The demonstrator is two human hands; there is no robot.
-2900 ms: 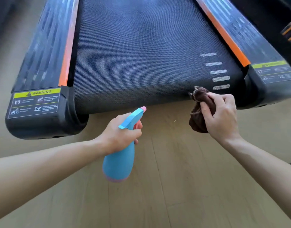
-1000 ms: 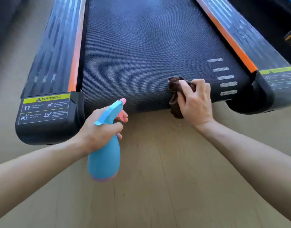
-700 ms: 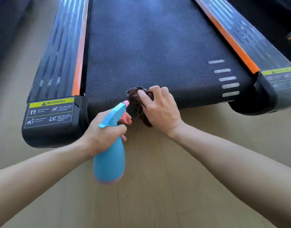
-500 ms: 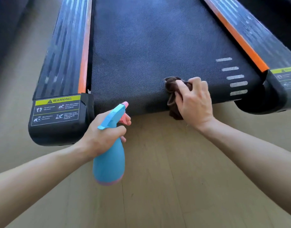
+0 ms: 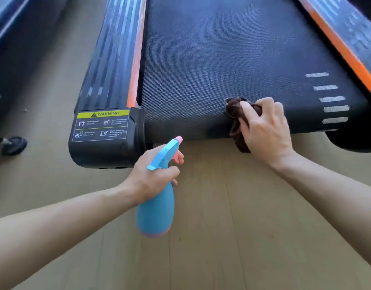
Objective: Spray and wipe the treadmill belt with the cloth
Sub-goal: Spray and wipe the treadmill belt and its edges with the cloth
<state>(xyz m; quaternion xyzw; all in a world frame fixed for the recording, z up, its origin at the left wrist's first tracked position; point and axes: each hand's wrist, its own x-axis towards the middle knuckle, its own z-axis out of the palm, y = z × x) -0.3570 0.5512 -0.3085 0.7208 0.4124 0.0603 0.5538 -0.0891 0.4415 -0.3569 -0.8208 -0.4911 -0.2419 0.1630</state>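
While the right hand (image 5: 266, 130) curls its fingers round a bunched brown cloth (image 5: 236, 114), it presses that cloth onto the near edge of the treadmill belt (image 5: 211, 65). Part of the cloth hangs down over the belt's rounded end below the knuckles. The fingertips are tucked into the folds and the thumb pinches the cloth from the left. Just beyond those fingers to the right, five short white stripes (image 5: 331, 99) are printed on the belt.

The left hand (image 5: 151, 176) grips the neck of a blue spray bottle (image 5: 155, 210), held in the air above the wooden floor (image 5: 222, 237), short of the belt's end and apart from it. Its fingers are wrapped round the neck under the spray head, with the forefinger at the pink trigger; the pink nozzle tip points toward the belt. The bottle is opaque, with a pink band at its base, so what is inside cannot be told.

Beyond and left of the left hand's fingers, the end cap of the side rail (image 5: 113, 59) carries a label (image 5: 102, 125): a yellow strip reading "WARNING" beside a triangle sign, above four small pictograms whose white print is too blurred to read. An orange strip runs along that rail's inner edge. Far left of those fingers, a small dark wheel (image 5: 14, 144) rests on the floor
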